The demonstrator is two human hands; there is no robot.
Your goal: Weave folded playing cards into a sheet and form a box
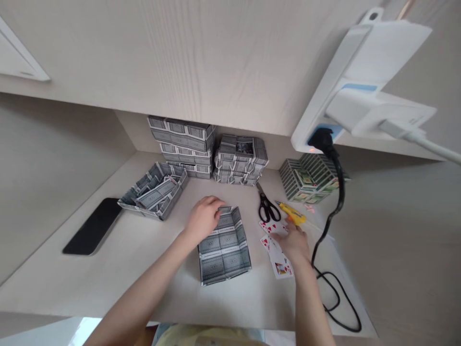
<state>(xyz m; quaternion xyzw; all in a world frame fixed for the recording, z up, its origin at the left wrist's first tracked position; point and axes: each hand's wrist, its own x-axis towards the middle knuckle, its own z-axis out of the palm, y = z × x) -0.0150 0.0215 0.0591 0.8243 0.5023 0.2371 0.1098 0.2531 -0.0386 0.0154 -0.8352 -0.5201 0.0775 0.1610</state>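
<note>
An open tray made of grey-backed playing cards sits in the middle of the desk. My left hand is at its far left corner, with the fingers bent over the rim. To the right, my right hand reaches over a few loose playing cards that lie face up. Its thumb is stretched out and apart from the fingers, and the fingertips are partly hidden. Just beyond that hand lie a yellow glue gun and black-handled scissors.
Another card tray at the left contains card strips. A black phone lies beside it. Card boxes and a card bundle stand stacked behind; card pieces are back right. A black cable hangs from a power strip.
</note>
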